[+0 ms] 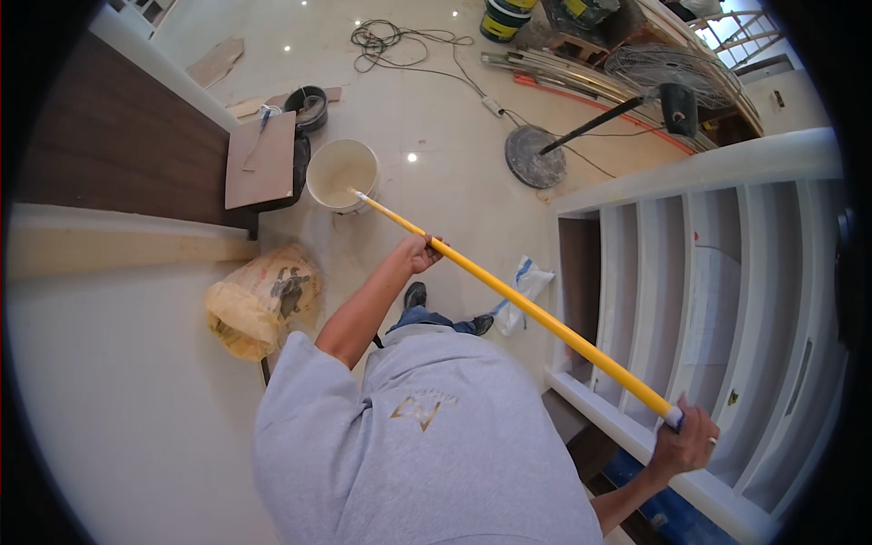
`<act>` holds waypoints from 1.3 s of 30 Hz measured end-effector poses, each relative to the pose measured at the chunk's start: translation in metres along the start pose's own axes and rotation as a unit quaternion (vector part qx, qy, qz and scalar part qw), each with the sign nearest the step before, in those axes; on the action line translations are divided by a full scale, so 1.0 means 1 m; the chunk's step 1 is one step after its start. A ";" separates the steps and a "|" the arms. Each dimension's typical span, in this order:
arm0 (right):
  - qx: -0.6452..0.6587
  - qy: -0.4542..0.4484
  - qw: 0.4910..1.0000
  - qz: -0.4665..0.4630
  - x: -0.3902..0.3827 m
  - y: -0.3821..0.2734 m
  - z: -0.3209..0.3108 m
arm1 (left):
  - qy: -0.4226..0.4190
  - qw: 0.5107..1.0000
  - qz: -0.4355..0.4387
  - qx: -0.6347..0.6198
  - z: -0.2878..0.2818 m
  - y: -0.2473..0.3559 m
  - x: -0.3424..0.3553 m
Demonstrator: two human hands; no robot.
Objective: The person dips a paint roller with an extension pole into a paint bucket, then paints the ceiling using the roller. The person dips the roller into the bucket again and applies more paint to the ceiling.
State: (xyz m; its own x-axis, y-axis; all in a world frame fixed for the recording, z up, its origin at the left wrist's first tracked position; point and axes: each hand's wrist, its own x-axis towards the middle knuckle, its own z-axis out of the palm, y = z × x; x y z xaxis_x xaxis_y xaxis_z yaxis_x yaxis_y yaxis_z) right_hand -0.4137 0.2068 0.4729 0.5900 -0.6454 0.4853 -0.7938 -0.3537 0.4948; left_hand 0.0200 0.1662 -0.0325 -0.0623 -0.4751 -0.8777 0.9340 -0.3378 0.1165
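Observation:
A long yellow pole [538, 312] slants across in front of me. My left hand [423, 253] is closed round its upper part, and my right hand [688, 441] grips its lower right end, at a white and blue end piece. The pole's far, whitish tip reaches over a white bucket [343, 153] standing on the floor. From this view I cannot tell whether the tip touches the bucket's inside. Beside the bucket is a board-topped stand [257, 168] with a thin tool lying on it.
White shelving [640, 282] rises close on my right. A yellowish plastic bag [263, 300] lies to my left, and a white and blue bag [525, 295] near my feet. Farther off are a black bucket [309, 109], a round-based fan [536, 156], coiled cable [386, 45] and stacked lengths of material.

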 end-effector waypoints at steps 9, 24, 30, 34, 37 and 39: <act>0.023 0.025 0.999 0.000 0.002 -0.020 0.006 | -0.003 0.999 0.036 -0.041 -0.027 0.011 0.011; -0.024 -0.014 0.999 0.039 -0.037 0.016 -0.025 | -0.048 0.998 0.033 0.017 -0.004 -0.024 -0.031; -0.147 0.007 0.987 0.070 -0.086 0.098 -0.071 | -0.162 0.987 -0.012 -0.001 0.046 -0.088 -0.123; -0.232 0.041 0.965 0.112 -0.145 0.162 -0.081 | -0.231 0.972 -0.049 0.004 0.076 -0.145 -0.176; -0.267 0.051 0.950 0.156 -0.202 0.208 -0.078 | -0.264 0.962 -0.073 -0.007 0.088 -0.189 -0.201; -0.287 0.059 0.939 0.182 -0.246 0.239 -0.068 | -0.259 0.963 -0.070 0.013 0.097 -0.220 -0.210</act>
State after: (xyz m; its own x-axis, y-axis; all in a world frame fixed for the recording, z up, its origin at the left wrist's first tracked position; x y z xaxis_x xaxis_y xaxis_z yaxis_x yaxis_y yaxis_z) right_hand -0.7385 0.3278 0.5208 0.3334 -0.5619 0.7570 -0.7555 0.3211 0.5711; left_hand -0.2067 0.2618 0.1716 -0.3597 -0.7635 -0.5364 0.8955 -0.4440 0.0314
